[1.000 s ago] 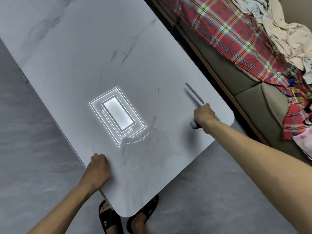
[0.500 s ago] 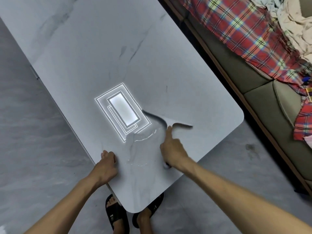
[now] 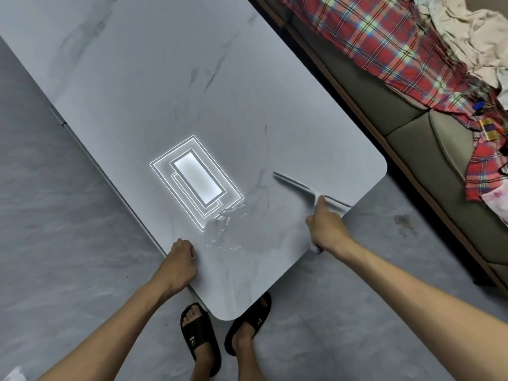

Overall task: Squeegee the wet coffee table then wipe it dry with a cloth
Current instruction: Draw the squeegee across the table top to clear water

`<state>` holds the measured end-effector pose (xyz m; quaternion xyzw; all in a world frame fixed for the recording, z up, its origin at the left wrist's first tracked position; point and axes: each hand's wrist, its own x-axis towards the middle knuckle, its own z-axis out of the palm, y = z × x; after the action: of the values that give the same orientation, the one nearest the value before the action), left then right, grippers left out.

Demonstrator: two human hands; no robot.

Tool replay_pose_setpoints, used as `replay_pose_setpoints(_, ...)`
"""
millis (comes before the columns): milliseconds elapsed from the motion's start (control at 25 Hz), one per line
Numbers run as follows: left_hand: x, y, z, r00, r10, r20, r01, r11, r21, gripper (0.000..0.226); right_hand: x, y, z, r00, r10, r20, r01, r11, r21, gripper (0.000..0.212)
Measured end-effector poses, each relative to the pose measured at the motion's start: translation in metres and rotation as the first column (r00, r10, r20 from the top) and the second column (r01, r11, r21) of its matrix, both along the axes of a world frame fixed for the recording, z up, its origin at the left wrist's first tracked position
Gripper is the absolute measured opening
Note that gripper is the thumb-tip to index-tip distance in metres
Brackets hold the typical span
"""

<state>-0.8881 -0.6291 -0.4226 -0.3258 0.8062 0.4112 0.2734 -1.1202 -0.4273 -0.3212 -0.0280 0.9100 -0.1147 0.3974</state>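
The grey marble coffee table (image 3: 170, 86) runs diagonally through the view, its near corner over my feet. A patch of water (image 3: 228, 232) glistens near that corner, beside the reflection of a ceiling lamp. My right hand (image 3: 327, 229) grips the handle of a pale squeegee (image 3: 299, 187), whose blade lies on the top close to the right edge. My left hand (image 3: 180, 259) is curled into a fist and rests on the table's left edge. No cloth lies on the table.
A sofa (image 3: 428, 149) stands along the table's right side, with a red plaid blanket (image 3: 384, 42) and crumpled light fabrics (image 3: 467, 31) on it. Grey tiled floor (image 3: 55, 243) surrounds the table. My feet in black slippers (image 3: 200, 336) stand by the near corner.
My right hand swept the squeegee from the right edge in to the wet patch, then back out to the right edge. My left hand stayed on the left edge.
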Motion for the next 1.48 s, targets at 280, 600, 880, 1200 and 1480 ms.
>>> replay_pose_setpoints(280, 0.017, 0.0, 0.006, 1.0, 0.016, 0.002, -0.016, 1.0, 0.017, 0.027, 0.073, -0.011, -0.023, 0.972, -0.212, 0.1, 0.219, 0.974, -0.064, 0.066)
replay_pose_setpoints(600, 0.037, -0.008, 0.009, 0.995, 0.097, -0.011, -0.097, 0.995, 0.029, 0.024, 0.093, -0.041, -0.007, 0.976, -0.176, 0.13, 0.184, 0.982, -0.052, 0.045)
replay_pose_setpoints(880, 0.059, -0.018, 0.005, 0.989, 0.147, -0.006, -0.147, 0.988, 0.052, 0.024, 0.074, -0.061, -0.01, 0.987, -0.101, 0.124, 0.113, 0.989, -0.093, 0.062)
replay_pose_setpoints(1200, 0.07, -0.024, 0.012, 0.961, 0.277, -0.009, -0.276, 0.959, 0.06, 0.023, 0.126, -0.05, 0.001, 0.971, 0.212, 0.109, -0.201, 0.974, -0.102, 0.069)
replay_pose_setpoints(1480, 0.083, -0.049, 0.012, 0.798, 0.583, -0.151, -0.589, 0.808, 0.005, 0.014, 0.121, -0.125, -0.024, 0.674, 0.727, -0.131, -0.738, 0.668, -0.095, 0.057)
